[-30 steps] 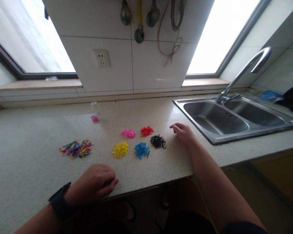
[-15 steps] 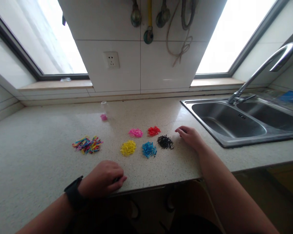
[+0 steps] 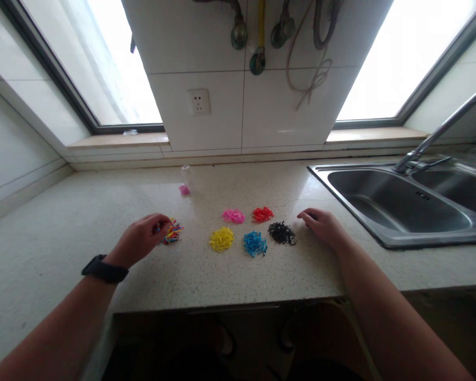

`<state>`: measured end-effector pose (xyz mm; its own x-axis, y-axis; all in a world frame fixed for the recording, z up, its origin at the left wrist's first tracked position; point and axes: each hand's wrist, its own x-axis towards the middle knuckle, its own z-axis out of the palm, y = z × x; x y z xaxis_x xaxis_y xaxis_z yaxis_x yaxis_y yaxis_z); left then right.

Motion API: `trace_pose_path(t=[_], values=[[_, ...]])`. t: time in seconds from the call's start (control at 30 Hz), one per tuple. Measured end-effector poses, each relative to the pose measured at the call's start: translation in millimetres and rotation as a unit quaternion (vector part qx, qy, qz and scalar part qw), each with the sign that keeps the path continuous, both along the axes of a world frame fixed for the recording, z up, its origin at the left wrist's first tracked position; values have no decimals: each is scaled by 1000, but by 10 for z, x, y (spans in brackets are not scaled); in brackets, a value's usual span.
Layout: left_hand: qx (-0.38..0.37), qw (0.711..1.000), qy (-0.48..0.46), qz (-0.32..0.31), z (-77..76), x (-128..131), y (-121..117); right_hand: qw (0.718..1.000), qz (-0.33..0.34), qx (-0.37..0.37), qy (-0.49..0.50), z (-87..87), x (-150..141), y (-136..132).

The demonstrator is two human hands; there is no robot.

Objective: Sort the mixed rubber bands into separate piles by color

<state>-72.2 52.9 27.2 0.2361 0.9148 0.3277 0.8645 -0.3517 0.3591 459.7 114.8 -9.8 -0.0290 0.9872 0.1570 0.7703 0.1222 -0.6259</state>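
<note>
My left hand (image 3: 145, 238) is at the pile of mixed coloured bands (image 3: 173, 233), covering its left part. Its thumb and fingers are pinched together at the pile's edge; what is between them is hidden. My right hand (image 3: 319, 222) rests on the counter just right of the pile of black bands (image 3: 281, 233), its fingers curled in and nothing visible in them. Between the hands lie separate piles of yellow bands (image 3: 221, 239), blue bands (image 3: 255, 244), pink bands (image 3: 233, 216) and red bands (image 3: 263, 214). The bands look like small elastic hair ties.
A clear container (image 3: 186, 174) with something pink at its near end lies behind the mixed pile. To the right, a steel double sink (image 3: 360, 235) with a tap (image 3: 440, 135) is set into the speckled counter (image 3: 206, 280). Behind stands a tiled wall (image 3: 218, 116) with a socket (image 3: 199, 101).
My left hand has moved up and left from the counter's front edge to the mixed pile. My right hand stays beside the black bands. The whole view has shifted left.
</note>
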Motion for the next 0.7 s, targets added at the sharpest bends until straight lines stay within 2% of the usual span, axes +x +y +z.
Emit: trace_pose_path(t=[0.1,0.17,0.3,0.4,0.7], values=[[10,996,10,93,-129,-460,159,1000,-1,2,-6,4,-8,-5],[-21,992,13,126,-209,-727,220,1000,-4,0,-8,5,-11,-6],[-128,986,10,109,-296,-1082,260,1000,-2,3,-4,10,-16,-4],[-162,981,-11,108,-306,-1169,255,1000,2,9,-3,15,-16,0],[-146,984,-2,103,-354,-1102,272,1000,4,14,-17,7,-2,4]])
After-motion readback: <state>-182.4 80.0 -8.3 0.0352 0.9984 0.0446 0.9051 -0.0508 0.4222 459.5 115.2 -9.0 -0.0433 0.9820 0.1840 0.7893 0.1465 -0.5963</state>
